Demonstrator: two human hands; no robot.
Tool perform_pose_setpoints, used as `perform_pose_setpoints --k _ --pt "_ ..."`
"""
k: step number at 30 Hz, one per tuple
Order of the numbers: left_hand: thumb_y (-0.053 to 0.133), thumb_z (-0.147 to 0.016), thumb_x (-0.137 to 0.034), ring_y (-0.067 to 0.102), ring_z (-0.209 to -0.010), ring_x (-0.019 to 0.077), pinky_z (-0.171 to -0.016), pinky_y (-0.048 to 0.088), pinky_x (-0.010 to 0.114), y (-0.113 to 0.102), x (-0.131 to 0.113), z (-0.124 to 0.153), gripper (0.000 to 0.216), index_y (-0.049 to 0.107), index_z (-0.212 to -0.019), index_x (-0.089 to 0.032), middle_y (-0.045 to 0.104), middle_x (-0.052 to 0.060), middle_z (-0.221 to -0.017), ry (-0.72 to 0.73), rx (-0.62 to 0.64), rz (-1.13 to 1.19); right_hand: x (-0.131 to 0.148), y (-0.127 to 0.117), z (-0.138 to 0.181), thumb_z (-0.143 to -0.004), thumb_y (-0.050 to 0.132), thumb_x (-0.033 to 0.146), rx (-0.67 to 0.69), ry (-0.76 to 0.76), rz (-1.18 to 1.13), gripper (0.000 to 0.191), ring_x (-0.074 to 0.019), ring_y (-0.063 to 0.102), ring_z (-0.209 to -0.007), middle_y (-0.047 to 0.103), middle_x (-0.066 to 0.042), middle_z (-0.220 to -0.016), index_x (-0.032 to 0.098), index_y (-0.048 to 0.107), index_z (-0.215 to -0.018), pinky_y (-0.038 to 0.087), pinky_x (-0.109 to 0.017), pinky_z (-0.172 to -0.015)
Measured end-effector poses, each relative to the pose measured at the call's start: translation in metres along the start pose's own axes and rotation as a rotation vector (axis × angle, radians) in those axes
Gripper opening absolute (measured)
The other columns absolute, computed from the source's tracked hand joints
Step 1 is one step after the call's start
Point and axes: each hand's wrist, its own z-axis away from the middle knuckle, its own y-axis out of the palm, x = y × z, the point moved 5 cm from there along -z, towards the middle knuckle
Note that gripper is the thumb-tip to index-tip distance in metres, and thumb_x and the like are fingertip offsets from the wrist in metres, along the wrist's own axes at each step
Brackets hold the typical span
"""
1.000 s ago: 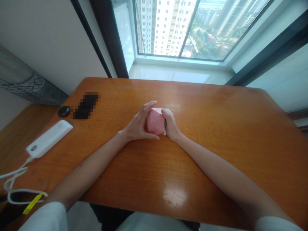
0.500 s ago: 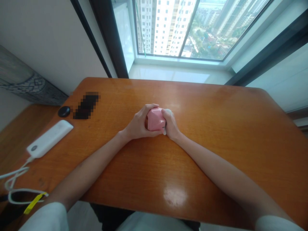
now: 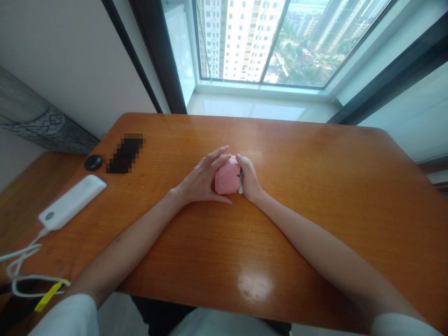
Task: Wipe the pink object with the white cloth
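Observation:
A small pink faceted block with a white part on its right side is held above or on the middle of the wooden desk; I cannot tell whether it rests on the wood. My right hand grips its right side, thumb at the top, the other fingers hidden behind it. My left hand curves loosely round the left side, fingers and thumb stretched apart. Some left fingers lie against or just over the block's upper left, while the thumb reaches below it, apart from its lower edge.
On the desk, a white power strip with a white cable lies at left. Beyond it are a black rounded object and a dark pixelated item. A window is behind the desk.
My left hand has loosened: its fingers have spread and its thumb has come away below the block. The block has turned slightly, showing a different face. My right hand keeps its grip.

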Motion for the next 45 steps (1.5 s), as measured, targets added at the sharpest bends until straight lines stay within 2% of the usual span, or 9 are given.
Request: perform_pose_setpoints --k 9,15,18,23,27,31,37,40,45 --pt "0.114 -0.072 -0.072 0.070 -0.158 0.0461 -0.131 0.064 0.064 -0.002 -0.014 -0.007 0.128 0.050 -0.176 -0.033 0.064 0.019 -0.171 -0.077 -0.066 0.044 0.001 -0.002 0.003 -0.098 0.065 0.098 -0.010 -0.069 0.068 0.076 -0.0161 0.047 -0.067 0.052 0.001 -0.071 0.027 0.055 -0.073 0.042 -0.032 -0.060" --pt "0.099 -0.088 -0.078 0.085 -0.117 0.0351 -0.103 0.073 0.053 0.010 -0.003 0.000 0.110 0.052 -0.173 -0.028 0.078 0.016 -0.150 -0.350 -0.026 0.252 0.002 0.002 0.013 -0.094 0.071 0.099 0.061 -0.016 0.080 0.074 -0.0138 0.042 -0.050 0.051 0.003 -0.061 0.027 0.062 -0.079 0.031 -0.029 -0.041" --pt "0.103 -0.084 -0.080 0.081 -0.136 0.0411 -0.113 0.071 0.059 0.011 0.001 0.003 0.125 0.043 -0.183 -0.032 0.071 0.018 -0.165 -0.331 -0.026 0.265 0.007 0.003 0.014 -0.091 0.074 0.099 0.051 -0.028 0.067 0.074 -0.0132 0.042 -0.050 0.049 0.004 -0.060 0.027 0.060 -0.077 0.031 -0.028 -0.041" --pt "0.110 -0.073 -0.083 0.053 -0.175 0.0516 -0.141 0.053 0.074 0.002 -0.005 -0.001 0.144 0.035 -0.189 -0.041 0.044 0.021 -0.194 -0.071 -0.004 0.058 0.013 0.003 0.008 -0.094 0.071 0.094 0.015 -0.047 0.043 0.072 -0.0136 0.043 -0.057 0.048 0.003 -0.062 0.027 0.056 -0.071 0.038 -0.029 -0.051" --pt "0.106 -0.087 -0.074 0.059 -0.171 0.0469 -0.140 0.056 0.069 -0.003 -0.012 -0.005 0.127 0.037 -0.188 -0.039 0.052 0.020 -0.187 -0.010 -0.005 -0.030 0.010 0.002 0.004 -0.096 0.069 0.092 0.011 -0.054 0.052 0.071 -0.0140 0.041 -0.061 0.049 0.003 -0.065 0.026 0.058 -0.073 0.039 -0.031 -0.056" --pt "0.109 -0.080 -0.075 0.071 -0.157 0.0448 -0.133 0.063 0.062 -0.006 -0.019 -0.008 0.124 0.049 -0.180 -0.032 0.066 0.019 -0.171 0.002 -0.077 0.033 0.006 -0.001 0.004 -0.094 0.068 0.100 0.006 -0.104 0.068 0.076 -0.0153 0.046 -0.065 0.051 0.001 -0.070 0.026 0.059 -0.075 0.042 -0.032 -0.057" --pt "0.094 -0.091 -0.083 0.084 -0.118 0.0349 -0.105 0.071 0.052 0.005 -0.001 -0.001 0.106 0.056 -0.172 -0.025 0.079 0.016 -0.150 -0.296 -0.037 0.262 0.002 0.001 0.008 -0.090 0.073 0.102 0.050 -0.072 0.073 0.079 -0.0132 0.042 -0.059 0.046 0.004 -0.064 0.026 0.058 -0.074 0.037 -0.029 -0.051" --pt "0.093 -0.091 -0.087 0.082 -0.128 0.0380 -0.112 0.070 0.055 0.008 0.004 0.002 0.112 0.052 -0.178 -0.029 0.076 0.017 -0.158 -0.315 -0.027 0.295 0.005 0.001 0.009 -0.088 0.074 0.102 0.039 -0.065 0.061 0.079 -0.0128 0.042 -0.059 0.047 0.004 -0.064 0.027 0.057 -0.073 0.038 -0.029 -0.053" --pt "0.106 -0.074 -0.088 0.057 -0.171 0.0507 -0.139 0.055 0.071 0.002 -0.001 0.000 0.141 0.039 -0.188 -0.038 0.049 0.020 -0.189 -0.100 -0.025 0.102 0.004 0.001 0.006 -0.094 0.071 0.095 0.029 -0.050 0.043 0.073 -0.0133 0.042 -0.060 0.048 0.004 -0.064 0.026 0.057 -0.073 0.038 -0.030 -0.055"
